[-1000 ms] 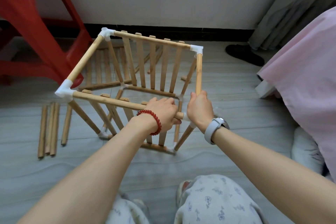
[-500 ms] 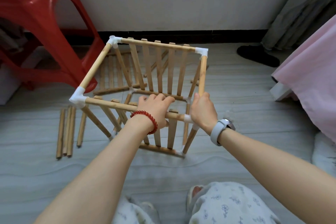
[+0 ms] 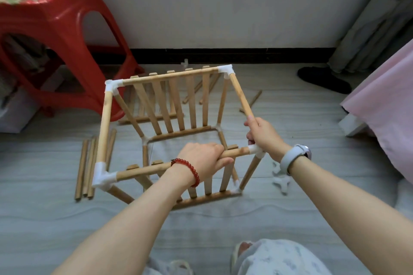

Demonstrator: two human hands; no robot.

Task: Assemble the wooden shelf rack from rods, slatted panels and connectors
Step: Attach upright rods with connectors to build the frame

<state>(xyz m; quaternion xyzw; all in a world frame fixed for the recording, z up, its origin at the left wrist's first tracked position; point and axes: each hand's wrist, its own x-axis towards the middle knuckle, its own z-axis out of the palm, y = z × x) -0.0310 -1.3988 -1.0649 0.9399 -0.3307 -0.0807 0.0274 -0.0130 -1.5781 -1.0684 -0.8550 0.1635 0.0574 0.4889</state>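
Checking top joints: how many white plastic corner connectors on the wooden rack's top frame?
4 on the wooden rack top frame: far-left, far-right, near-left, and near-right, partly covered by the right hand. Lower and loose ones excluded.

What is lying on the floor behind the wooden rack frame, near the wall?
Behind the rack frame, loose rods and a small white connector lie on the floor. The back slatted panel partly covers them, so their number is unclear.

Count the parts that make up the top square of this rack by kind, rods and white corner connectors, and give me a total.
top rods: 4
white corner connectors: 4
Total: 8
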